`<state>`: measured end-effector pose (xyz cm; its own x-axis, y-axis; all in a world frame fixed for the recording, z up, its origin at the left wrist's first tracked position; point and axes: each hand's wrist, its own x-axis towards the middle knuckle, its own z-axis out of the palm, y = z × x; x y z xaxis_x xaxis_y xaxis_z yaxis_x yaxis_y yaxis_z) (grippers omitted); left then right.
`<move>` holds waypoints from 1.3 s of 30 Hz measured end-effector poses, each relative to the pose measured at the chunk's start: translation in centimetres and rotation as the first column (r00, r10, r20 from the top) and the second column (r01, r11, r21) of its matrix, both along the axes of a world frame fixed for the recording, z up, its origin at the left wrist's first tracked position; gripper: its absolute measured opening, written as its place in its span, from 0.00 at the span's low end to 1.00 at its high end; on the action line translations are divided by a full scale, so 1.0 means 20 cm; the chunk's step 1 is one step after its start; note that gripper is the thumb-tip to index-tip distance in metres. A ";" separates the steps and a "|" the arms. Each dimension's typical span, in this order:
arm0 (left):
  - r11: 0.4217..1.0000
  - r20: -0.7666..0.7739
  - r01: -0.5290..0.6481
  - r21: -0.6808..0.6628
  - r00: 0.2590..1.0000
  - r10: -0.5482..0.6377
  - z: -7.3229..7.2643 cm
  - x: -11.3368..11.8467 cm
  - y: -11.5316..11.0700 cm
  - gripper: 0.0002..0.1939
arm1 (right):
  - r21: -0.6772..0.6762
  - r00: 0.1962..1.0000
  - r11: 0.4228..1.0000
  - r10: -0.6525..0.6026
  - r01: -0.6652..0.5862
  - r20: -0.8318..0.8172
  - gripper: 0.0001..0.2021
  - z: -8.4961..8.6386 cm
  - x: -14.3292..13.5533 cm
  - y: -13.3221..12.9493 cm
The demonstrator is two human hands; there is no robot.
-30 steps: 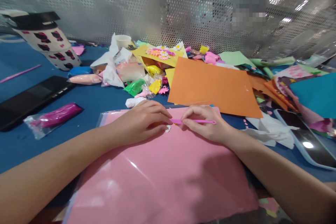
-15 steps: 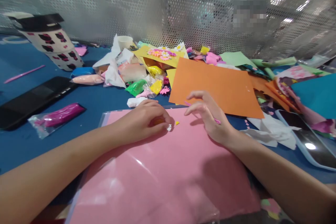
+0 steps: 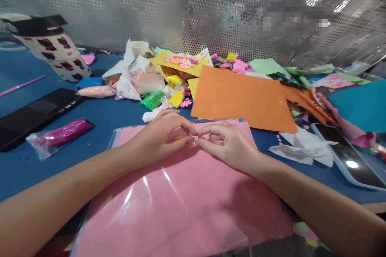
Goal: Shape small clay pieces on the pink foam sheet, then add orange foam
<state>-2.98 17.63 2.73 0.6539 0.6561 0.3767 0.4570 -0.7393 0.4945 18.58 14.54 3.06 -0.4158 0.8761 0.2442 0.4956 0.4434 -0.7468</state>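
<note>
The grip of the left hand (image 3: 169, 130) and that of the right hand (image 3: 229, 142) meet over the pink sheet (image 3: 181, 200), thumb and forefinger of each pinching a tiny white piece (image 3: 195, 138). The white piece lies right at the fingertips, between the two hands; its exact shape is too small to tell. A pink sliver (image 3: 221, 143) shows among the curled fingers of the right hand, and a yellow bit (image 3: 178, 138) shows under the arch of the left.

The pink sheet sits in a clear, glossy sleeve at the near edge of the blue table (image 3: 120, 113). Just beyond the right hand lies an orange sheet (image 3: 238, 96), with a crumpled white tissue (image 3: 304, 146) and a phone (image 3: 346, 152) off to its right. Beyond the left hand are a green packet (image 3: 153, 99), a peach packet (image 3: 96, 91) and a yellow sheet (image 3: 159, 61) bearing small flowers (image 3: 183, 62). Further left, a magenta packet (image 3: 64, 136) lies near a black slab (image 3: 39, 112), whose row of pale marks is too small to read. A white tumbler (image 3: 58, 54) is printed with dark cat-like heads wearing pink bows. A perforated metal panel (image 3: 144, 12) stands behind everything.
</note>
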 end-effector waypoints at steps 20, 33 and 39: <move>1.000 0.024 -0.014 0.005 1.000 0.014 0.00 0.02 -0.04 0.08 | -0.100 0.993 0.995 0.003 -0.015 -0.122 0.03 -0.01 -0.01 0.00; 0.998 0.000 -0.058 -0.016 0.998 0.058 0.00 0.01 -0.02 0.10 | -0.294 0.974 0.954 -0.113 0.051 -0.198 0.11 -0.01 0.03 0.04; 0.998 -0.161 -0.060 0.016 0.985 0.061 0.01 0.02 -0.03 0.10 | -0.363 0.966 0.926 -0.181 0.104 -0.185 0.12 0.00 0.04 0.05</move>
